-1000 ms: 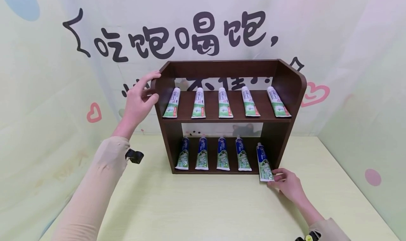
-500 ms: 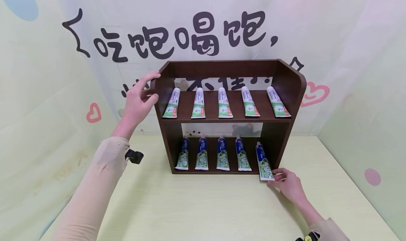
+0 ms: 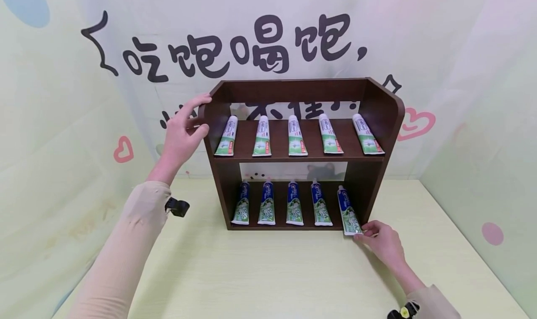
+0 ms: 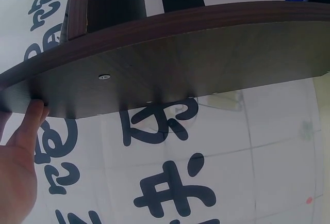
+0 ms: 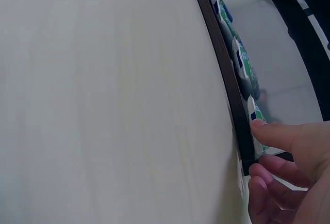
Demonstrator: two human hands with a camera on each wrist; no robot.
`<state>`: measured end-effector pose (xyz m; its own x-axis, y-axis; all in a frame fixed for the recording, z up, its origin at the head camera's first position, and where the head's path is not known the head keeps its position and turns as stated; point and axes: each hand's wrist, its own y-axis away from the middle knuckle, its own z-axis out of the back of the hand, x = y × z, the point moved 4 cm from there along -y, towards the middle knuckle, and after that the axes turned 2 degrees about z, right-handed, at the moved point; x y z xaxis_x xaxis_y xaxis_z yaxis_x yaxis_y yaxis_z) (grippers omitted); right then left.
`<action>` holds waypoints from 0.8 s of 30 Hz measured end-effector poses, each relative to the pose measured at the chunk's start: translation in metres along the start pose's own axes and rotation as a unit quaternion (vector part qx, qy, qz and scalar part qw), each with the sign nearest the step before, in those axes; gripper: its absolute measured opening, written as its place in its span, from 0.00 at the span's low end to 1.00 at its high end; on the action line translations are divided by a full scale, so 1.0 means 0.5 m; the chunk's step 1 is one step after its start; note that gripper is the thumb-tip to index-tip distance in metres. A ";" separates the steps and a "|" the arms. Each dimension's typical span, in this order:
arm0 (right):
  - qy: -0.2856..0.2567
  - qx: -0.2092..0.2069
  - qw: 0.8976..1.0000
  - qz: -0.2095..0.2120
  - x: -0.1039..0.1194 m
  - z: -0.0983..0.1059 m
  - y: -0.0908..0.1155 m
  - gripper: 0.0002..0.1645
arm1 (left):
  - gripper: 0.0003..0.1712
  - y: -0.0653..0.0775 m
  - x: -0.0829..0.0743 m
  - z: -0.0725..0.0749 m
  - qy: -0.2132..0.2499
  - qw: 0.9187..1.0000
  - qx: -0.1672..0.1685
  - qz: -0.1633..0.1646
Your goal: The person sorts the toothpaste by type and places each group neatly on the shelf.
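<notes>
In the head view, my right hand [image 3: 383, 244] pinches the bottom end of a blue-and-green toothpaste tube [image 3: 347, 211]. That tube lies at the right end of the lower shelf, its crimped end jutting slightly past the front edge. The right wrist view shows my thumb on the tube's end [image 5: 256, 114], with the other fingers bent beside the shelf corner. My left hand [image 3: 184, 130] touches the upper left side of the dark brown two-tier rack [image 3: 293, 159]. Fairly straight fingers rest against the outer face of its side panel [image 4: 180, 59] in the left wrist view.
Several white-and-green toothpaste tubes [image 3: 298, 136] lie spaced in a row on the upper shelf. More blue-and-green tubes [image 3: 294, 204] lie left of the held one. The rack stands on a pale table [image 3: 268, 272], before a printed wall curtain [image 3: 260, 11].
My right hand has moved the toothpaste tube a little up and back onto the lower shelf, so less of it juts out. The left hand stays on the rack's side.
</notes>
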<state>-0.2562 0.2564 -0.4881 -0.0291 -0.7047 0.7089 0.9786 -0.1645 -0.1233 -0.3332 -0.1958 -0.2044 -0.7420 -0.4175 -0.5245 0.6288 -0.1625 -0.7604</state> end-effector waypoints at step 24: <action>0.062 -0.006 0.998 -0.024 0.002 0.001 -0.022 0.19 | 0.28 0.001 -0.008 0.000 -0.003 1.000 0.005 0.003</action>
<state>-0.2668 0.2580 -0.4857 -0.1021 -0.7760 0.6224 0.9729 -0.2083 -0.1001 -0.3297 -0.1942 -0.2026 -0.7372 -0.4239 -0.5262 0.6350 -0.1686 -0.7539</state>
